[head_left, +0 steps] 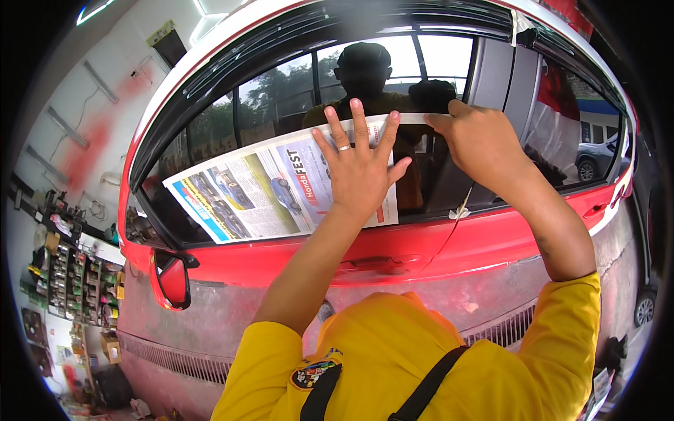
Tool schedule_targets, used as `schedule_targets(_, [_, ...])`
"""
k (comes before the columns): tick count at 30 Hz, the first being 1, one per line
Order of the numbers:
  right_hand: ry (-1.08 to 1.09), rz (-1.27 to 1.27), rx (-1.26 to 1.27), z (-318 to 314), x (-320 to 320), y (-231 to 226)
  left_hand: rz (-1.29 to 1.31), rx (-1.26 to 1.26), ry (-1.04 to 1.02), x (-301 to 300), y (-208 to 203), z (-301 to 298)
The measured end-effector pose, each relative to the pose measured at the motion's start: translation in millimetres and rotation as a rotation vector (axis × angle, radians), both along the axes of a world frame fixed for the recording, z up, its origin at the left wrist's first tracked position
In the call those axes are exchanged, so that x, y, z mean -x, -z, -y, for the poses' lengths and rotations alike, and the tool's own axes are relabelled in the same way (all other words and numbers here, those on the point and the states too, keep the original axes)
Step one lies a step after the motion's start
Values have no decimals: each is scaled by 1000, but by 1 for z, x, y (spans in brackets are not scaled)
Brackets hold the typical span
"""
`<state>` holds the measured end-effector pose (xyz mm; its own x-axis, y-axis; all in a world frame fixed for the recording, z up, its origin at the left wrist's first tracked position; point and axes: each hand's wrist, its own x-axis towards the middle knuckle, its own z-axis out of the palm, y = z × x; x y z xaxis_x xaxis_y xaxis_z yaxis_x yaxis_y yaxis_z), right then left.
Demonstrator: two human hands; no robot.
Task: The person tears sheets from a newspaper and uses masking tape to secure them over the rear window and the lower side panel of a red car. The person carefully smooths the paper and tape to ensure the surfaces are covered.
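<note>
The left hand (358, 168) has no grip at all: it lies flat, fingers spread, pinning a sheet of newspaper (274, 186) against the side window (232, 119) of the red car door (393, 245). The right hand (481, 144) pinches a strip of masking tape (411, 118) along the sheet's top edge, near the door pillar (502, 77). This looks like the masking step (sanded grey bodywork below suggests paint preparation). Next, I judge, the tape needs pressing down without letting the paper slip.
</note>
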<state>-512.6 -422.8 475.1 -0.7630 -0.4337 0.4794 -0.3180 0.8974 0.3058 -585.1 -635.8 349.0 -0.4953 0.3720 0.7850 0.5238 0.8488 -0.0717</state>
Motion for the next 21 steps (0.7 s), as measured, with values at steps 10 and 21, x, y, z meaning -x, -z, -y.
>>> schedule_targets(10, [11, -171, 987, -61, -93, 119, 121, -127, 40, -10, 1, 3])
schedule_targets(21, [296, -250, 2263, -44, -208, 238, -98, -1081, -527, 34, 32, 413])
